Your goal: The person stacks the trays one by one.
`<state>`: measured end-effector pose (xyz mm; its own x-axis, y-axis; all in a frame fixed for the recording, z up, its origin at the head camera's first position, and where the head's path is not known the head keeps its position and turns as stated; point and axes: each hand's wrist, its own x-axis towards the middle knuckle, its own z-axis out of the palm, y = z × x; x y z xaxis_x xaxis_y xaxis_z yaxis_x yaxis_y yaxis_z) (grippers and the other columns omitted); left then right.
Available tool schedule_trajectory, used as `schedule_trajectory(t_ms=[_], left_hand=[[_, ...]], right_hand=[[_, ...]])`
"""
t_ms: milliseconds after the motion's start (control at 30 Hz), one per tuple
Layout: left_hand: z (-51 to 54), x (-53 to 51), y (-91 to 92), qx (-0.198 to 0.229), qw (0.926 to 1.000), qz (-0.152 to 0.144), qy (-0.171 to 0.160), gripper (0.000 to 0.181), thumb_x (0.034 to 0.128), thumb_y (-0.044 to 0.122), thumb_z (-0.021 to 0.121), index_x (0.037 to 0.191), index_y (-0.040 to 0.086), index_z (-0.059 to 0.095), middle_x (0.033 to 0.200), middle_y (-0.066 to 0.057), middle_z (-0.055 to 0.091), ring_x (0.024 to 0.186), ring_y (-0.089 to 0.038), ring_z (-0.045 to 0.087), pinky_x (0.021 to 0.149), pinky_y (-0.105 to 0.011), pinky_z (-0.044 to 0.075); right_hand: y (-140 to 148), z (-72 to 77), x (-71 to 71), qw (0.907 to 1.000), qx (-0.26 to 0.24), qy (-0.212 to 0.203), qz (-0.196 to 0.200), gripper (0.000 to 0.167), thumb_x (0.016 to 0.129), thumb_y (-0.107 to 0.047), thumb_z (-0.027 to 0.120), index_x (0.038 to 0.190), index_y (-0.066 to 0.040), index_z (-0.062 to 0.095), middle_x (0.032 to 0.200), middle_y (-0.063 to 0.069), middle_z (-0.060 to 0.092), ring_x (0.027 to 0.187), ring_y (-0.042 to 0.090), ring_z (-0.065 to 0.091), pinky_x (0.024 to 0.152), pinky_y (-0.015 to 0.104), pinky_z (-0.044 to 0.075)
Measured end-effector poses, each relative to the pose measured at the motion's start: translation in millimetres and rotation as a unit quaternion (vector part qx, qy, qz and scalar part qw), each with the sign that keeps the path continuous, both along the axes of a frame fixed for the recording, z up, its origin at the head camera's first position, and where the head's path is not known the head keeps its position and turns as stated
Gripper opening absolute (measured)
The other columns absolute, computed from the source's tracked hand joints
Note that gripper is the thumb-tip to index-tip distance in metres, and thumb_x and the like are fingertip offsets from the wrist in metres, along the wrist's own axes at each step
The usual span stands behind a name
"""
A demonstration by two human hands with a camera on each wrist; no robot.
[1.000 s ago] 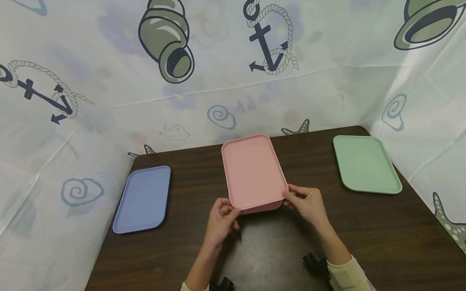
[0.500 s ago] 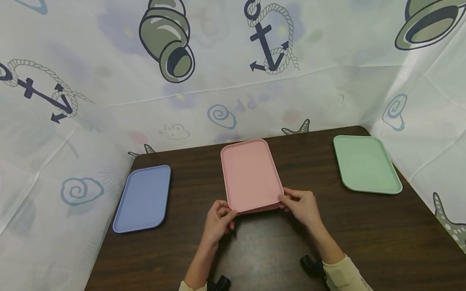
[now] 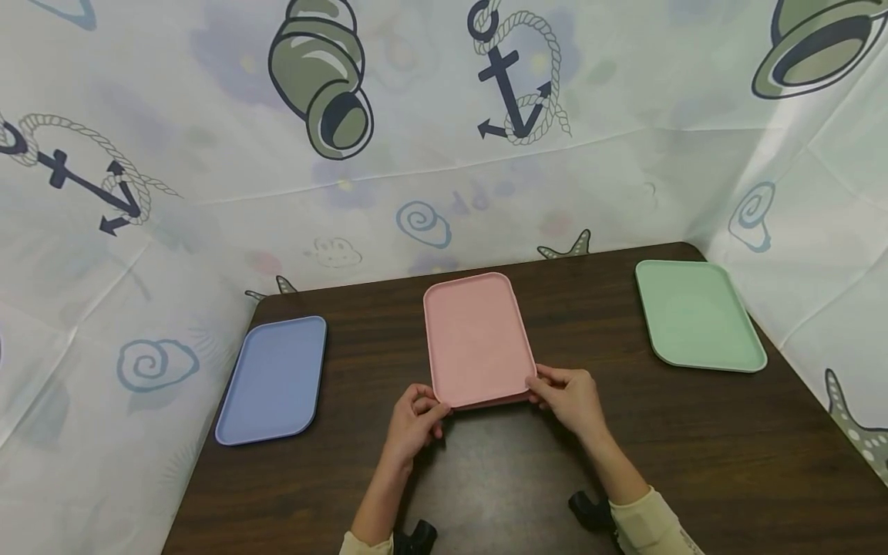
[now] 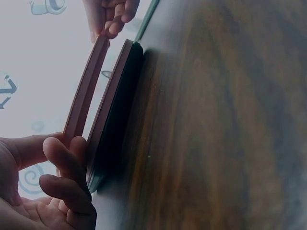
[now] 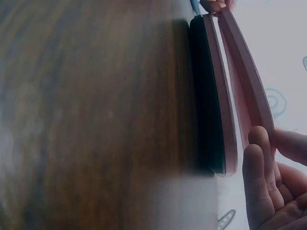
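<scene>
A pink rectangular tray [image 3: 479, 339] is held between both hands by its near corners. My left hand [image 3: 412, 424] pinches the near left corner, thumb on top and fingers below. The near right corner is pinched the same way by my right hand [image 3: 572, 399]. Directly beneath lies a second pink tray [image 4: 109, 98], mostly hidden in the head view. A narrow gap separates the two trays in both wrist views. In the right wrist view the lower tray [image 5: 225, 110] has a dark band under its rim.
A blue tray [image 3: 272, 381] lies on the left of the dark wooden table [image 3: 513, 478]. A green tray [image 3: 699, 314] lies at the far right. Behind and beside the table hangs a white curtain [image 3: 430, 169] with sea prints.
The held pink tray has come down and slightly nearer, so less of the pink tray below shows. My right hand has shifted a little left and down with it.
</scene>
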<state>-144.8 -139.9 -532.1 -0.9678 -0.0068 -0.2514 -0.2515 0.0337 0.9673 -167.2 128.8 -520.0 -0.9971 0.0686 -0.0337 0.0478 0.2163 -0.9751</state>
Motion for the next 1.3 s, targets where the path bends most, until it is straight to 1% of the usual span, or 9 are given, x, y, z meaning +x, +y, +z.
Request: schedule_trajectory(t_ms=[200,333,467,633,800,1100,1300], left_hand=[[1.8,-3.5,-0.5,-0.007,0.9999,-0.006,-0.006,0.028,0.0868,0.000,0.069,0.107,-0.003,0.050,0.087,-0.023,0.069,0.047,-0.014,0.052,0.040,-0.022,0.032],[3.0,-2.5,0.2,-0.008,0.9999,-0.003,-0.006,0.029,0.0862,0.003,0.071,0.106,-0.001,0.050,0.084,-0.016,0.070,0.047,-0.013,0.051,0.040,-0.021,0.032],[1.3,-2.1,0.1,-0.011,0.9999,-0.002,0.000,0.031,0.0856,0.007,0.073,0.106,0.001,0.051,0.081,-0.010,0.070,0.047,-0.012,0.052,0.041,-0.021,0.032],[-1.7,-2.4,-1.2,-0.015,0.9998,-0.007,0.005,0.030,0.0861,0.008,0.072,0.105,0.002,0.050,0.080,-0.008,0.070,0.047,-0.012,0.052,0.041,-0.022,0.033],[-2.4,-2.9,-1.2,-0.017,0.9998,-0.011,0.002,0.028,0.0872,0.007,0.071,0.105,0.002,0.050,0.079,-0.007,0.070,0.047,-0.012,0.052,0.041,-0.022,0.033],[-5.3,-4.2,-2.1,-0.029,0.9994,-0.016,-0.001,0.030,0.0879,0.010,0.071,0.108,0.001,0.050,0.081,-0.011,0.070,0.047,-0.012,0.052,0.042,-0.022,0.033],[-3.3,-3.1,-1.3,-0.035,0.9992,-0.017,0.004,0.029,0.0884,0.009,0.071,0.107,0.001,0.050,0.080,-0.012,0.070,0.047,-0.012,0.051,0.041,-0.021,0.032]], right_hand=[[0,-1.6,-0.7,0.9999,0.006,-0.009,-0.003,0.031,0.085,-0.009,0.077,0.111,0.006,0.071,0.072,0.014,0.071,0.063,0.028,0.070,0.055,0.033,0.056],[0,-1.4,-0.1,0.9999,0.010,-0.008,-0.001,0.031,0.085,-0.009,0.077,0.112,0.006,0.070,0.073,0.014,0.071,0.064,0.029,0.071,0.055,0.032,0.056],[0,-3.2,-0.3,0.9999,0.009,-0.013,-0.001,0.031,0.085,-0.009,0.076,0.112,0.006,0.071,0.074,0.014,0.071,0.064,0.028,0.071,0.055,0.032,0.056],[0,-7.2,-1.0,0.9997,0.010,-0.023,-0.001,0.031,0.085,-0.009,0.076,0.112,0.006,0.071,0.074,0.013,0.072,0.064,0.026,0.071,0.055,0.031,0.056],[0,-10.4,-1.4,0.9996,0.011,-0.024,0.000,0.032,0.085,-0.009,0.076,0.113,0.007,0.070,0.074,0.013,0.072,0.063,0.025,0.071,0.055,0.031,0.056],[0,-10.8,-0.9,0.9998,0.011,-0.019,0.002,0.033,0.085,-0.009,0.076,0.113,0.007,0.070,0.074,0.014,0.072,0.062,0.025,0.071,0.054,0.031,0.056],[0,-10.2,-1.1,0.9995,0.021,-0.022,-0.001,0.033,0.085,-0.010,0.077,0.113,0.006,0.070,0.072,0.012,0.071,0.061,0.025,0.070,0.054,0.031,0.056]])
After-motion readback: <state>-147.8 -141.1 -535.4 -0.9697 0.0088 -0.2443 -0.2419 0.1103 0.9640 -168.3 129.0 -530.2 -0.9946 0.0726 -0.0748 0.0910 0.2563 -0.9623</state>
